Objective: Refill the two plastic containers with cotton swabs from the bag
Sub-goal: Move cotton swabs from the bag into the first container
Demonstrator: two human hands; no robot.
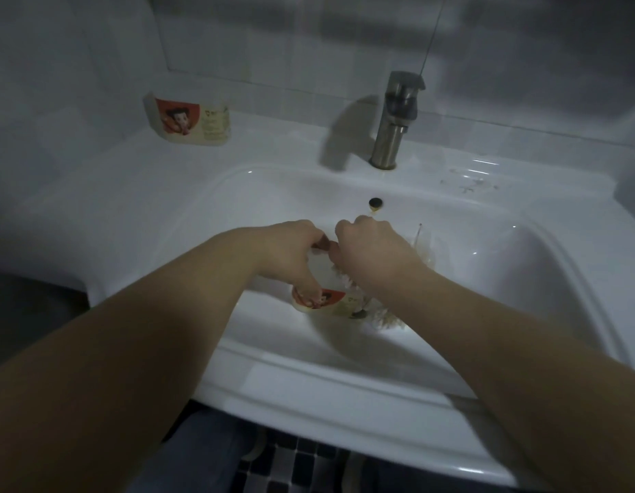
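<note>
Over the sink basin, my left hand (291,252) grips a clear plastic container (330,302) with a red cartoon label, holding it by its rim and side. My right hand (371,252) is closed at the container's mouth, on a bundle of cotton swabs (387,320) whose pale tips fan out below and to the right. A clear bag (423,247) shows behind my right hand; I cannot tell whether the hand holds it. A second labelled plastic container (189,119) stands on the counter at the back left, apart from both hands.
The white sink (487,279) fills the middle, with a metal faucet (394,119) at the back and an overflow hole (375,202) below it. White counter spreads left and right. Dark tiled floor lies below the sink's front edge.
</note>
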